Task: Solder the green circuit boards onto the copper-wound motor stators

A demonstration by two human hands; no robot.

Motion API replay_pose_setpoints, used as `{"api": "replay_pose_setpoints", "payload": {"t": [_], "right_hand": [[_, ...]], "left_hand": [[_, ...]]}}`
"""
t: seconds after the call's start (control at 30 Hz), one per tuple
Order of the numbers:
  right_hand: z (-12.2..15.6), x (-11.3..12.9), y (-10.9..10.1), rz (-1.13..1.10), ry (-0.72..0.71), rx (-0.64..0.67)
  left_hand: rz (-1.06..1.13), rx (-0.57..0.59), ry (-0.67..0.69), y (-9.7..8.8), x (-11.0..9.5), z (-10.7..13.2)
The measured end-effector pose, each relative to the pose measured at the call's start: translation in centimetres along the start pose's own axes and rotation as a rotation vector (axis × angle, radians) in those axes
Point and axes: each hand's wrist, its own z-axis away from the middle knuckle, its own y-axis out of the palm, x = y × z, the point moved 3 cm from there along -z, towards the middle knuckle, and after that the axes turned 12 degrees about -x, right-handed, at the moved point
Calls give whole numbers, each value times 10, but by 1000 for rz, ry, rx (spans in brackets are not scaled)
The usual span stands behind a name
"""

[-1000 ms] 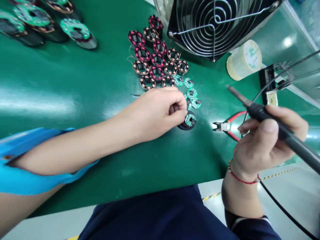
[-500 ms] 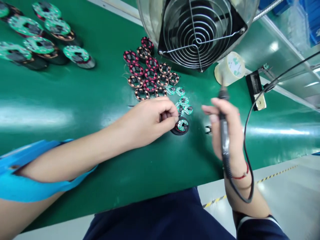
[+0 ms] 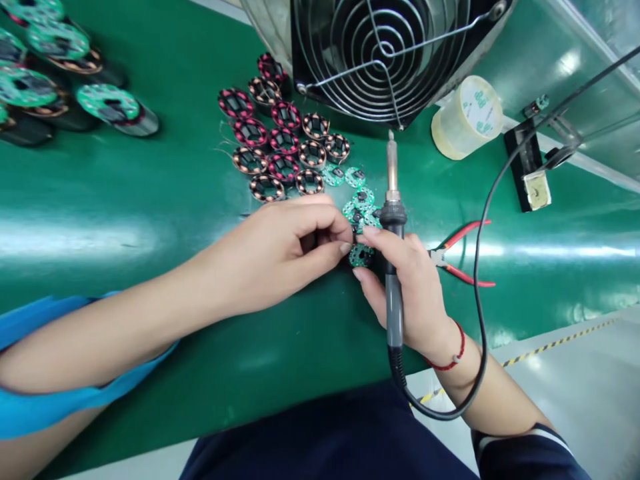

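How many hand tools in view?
2. Soldering iron in the right hand; red-handled pliers on the table, right of that hand, tips covered. Others may hide behind the fan.

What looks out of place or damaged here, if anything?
Nothing looks spilled or broken. Mildly odd: the soldering iron, in the right hand, points toward the fan, not the board being handled, and its cord loops across that forearm.

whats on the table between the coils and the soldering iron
In the head view, several small green boards lie between the coils and the soldering iron, some close together.
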Motion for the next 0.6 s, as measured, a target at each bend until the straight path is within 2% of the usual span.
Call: {"api": "replay_pose_setpoints", "payload": {"t": [0.23, 0.6], "right_hand": [[-1, 1, 0, -26, 11, -13], [-1, -1, -1, -29, 45, 20]], "left_hand": [[-16, 17, 58, -3, 1, 0], [-44, 39, 45, -3, 0, -1]]}}
